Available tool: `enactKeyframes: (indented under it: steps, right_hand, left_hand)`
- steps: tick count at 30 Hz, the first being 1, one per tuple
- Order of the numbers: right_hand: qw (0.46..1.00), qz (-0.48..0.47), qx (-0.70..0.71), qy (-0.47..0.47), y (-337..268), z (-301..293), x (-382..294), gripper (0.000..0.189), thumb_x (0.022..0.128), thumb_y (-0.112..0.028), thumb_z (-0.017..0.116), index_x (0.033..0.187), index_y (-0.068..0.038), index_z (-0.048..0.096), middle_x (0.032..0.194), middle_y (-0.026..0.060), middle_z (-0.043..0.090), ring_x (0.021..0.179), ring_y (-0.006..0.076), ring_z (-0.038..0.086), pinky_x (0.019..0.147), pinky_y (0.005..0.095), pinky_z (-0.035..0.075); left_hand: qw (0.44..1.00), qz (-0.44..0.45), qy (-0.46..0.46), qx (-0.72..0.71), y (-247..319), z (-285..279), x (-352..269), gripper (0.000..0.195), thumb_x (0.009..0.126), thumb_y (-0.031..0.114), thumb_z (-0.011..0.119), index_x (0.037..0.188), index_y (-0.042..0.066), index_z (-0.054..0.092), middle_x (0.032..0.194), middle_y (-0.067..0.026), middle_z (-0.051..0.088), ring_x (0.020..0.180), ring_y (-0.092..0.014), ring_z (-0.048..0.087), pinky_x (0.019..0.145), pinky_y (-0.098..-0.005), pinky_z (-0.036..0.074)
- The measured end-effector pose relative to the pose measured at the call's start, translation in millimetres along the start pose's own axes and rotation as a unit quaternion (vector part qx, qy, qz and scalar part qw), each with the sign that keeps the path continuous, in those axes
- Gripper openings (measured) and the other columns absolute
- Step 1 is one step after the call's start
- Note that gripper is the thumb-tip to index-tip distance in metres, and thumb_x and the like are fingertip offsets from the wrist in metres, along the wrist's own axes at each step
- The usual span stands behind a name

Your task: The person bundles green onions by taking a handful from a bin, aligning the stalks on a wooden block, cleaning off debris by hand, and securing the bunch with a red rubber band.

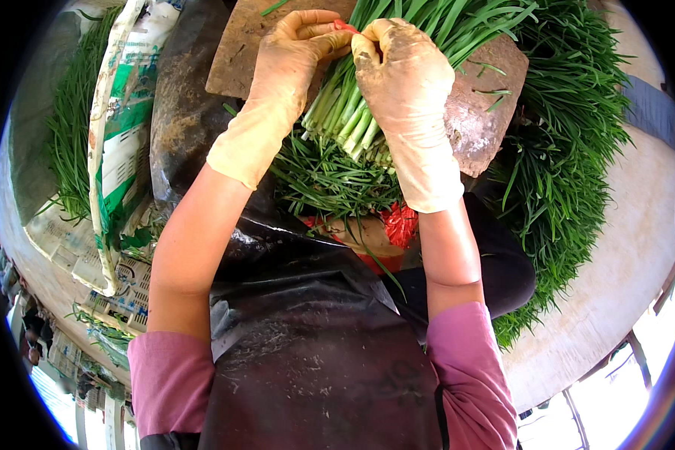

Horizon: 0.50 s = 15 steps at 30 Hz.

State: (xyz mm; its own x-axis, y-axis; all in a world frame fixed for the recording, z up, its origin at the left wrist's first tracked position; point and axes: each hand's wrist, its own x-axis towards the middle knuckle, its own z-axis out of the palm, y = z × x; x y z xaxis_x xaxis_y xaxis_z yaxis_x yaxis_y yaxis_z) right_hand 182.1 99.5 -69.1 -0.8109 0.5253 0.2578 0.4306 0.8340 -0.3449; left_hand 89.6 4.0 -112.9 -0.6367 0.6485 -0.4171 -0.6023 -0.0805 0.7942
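A bundle of green leafy stalks, like garlic chives (pixel 343 109), lies across a dirty board (pixel 478 112), its pale cut ends towards me. Both my hands wear soiled, thin cream gloves. Above the bundle, my left hand (pixel 292 62) pinches one end of a red tie (pixel 346 26) between thumb and fingers. My right hand (pixel 402 67) rests over the stalks with its fingers curled closed at the tie's other side. How far the tie runs around the bundle is hidden by the hands and leaves.
A large heap of green stalks (pixel 568 169) lies right of the board. Loose leaves (pixel 337 180) and red strips (pixel 399 225) lie below it. At left stand a white-rimmed crate (pixel 95 140), a green-and-white sack (pixel 124 124) and more stalks (pixel 76 118).
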Motion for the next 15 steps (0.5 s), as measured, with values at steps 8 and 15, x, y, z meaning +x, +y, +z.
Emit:
enactKeyframes:
  steps: [8,15]
  right_hand:
    - [0.999,-0.028,-0.021,-0.004,1.4,3.9,1.6,0.015,0.083,-0.028,0.064,0.082,-0.013,0.066,0.081,0.0039,0.065,0.082,0.0266,0.065,0.068,0.0388,0.053]
    - [0.993,0.036,0.108,-0.026,12.1,-3.3,-5.6,0.020,0.079,-0.030,0.071,0.085,-0.011,0.066,0.079,0.0067,0.066,0.077,0.0269,0.065,0.067,0.0368,0.052]
  left_hand:
    - [0.994,0.027,-0.100,0.043,11.7,-10.9,-6.3,0.025,0.092,0.008,0.061,0.117,0.002,0.060,0.113,-0.0082,0.065,0.100,-0.016,0.064,0.091,-0.0261,0.049]
    - [0.845,0.223,-0.108,0.474,29.9,-10.3,5.8,0.021,0.091,0.021,0.063,0.100,0.002,0.065,0.095,-0.0097,0.068,0.088,-0.018,0.064,0.079,-0.0299,0.050]
